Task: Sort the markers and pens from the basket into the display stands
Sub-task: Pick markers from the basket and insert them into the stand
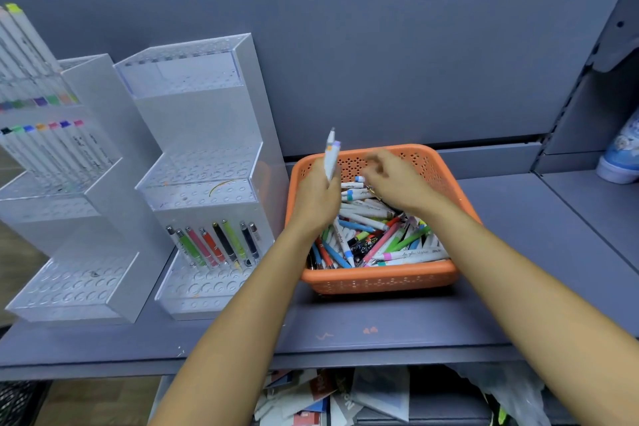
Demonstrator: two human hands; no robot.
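Observation:
An orange perforated basket (380, 278) stands on the grey shelf, full of several coloured pens and white markers (366, 235). My left hand (316, 194) is over its left side and grips a couple of white markers (331, 157) that point upward. My right hand (397, 180) hovers over the back of the basket, blurred, its fingers bent above the markers; what it holds I cannot tell. A clear tiered display stand (204, 183) left of the basket has several coloured pens (214, 242) in its lowest tier. A second stand (65, 190) at far left holds rows of white markers.
The grey shelf (380, 328) has a back panel close behind the basket and stands. A blue and white item (622, 152) sits on the neighbouring shelf at right. Papers and a plastic bag lie on the shelf below.

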